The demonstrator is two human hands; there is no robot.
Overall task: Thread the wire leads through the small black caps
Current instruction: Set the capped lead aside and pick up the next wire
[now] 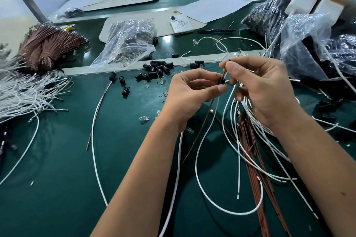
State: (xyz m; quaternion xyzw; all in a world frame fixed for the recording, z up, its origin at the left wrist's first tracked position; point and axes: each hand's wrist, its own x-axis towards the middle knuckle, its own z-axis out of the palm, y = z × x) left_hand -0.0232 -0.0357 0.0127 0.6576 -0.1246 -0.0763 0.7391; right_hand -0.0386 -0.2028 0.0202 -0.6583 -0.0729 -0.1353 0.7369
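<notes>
One black cap, pinched in the left hand; right hand pinches one brown lead above it. Beyond the cap: heap of loose caps, uncountable. White wire partly hidden behind hands.

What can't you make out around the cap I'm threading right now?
Head view only:
- black cap: mostly covered by the left hand fingertips; its opening is hidden.
- brown lead: its tip is hidden in the right hand pinch.
- Whether the white wire enters the cap: too small.
</notes>
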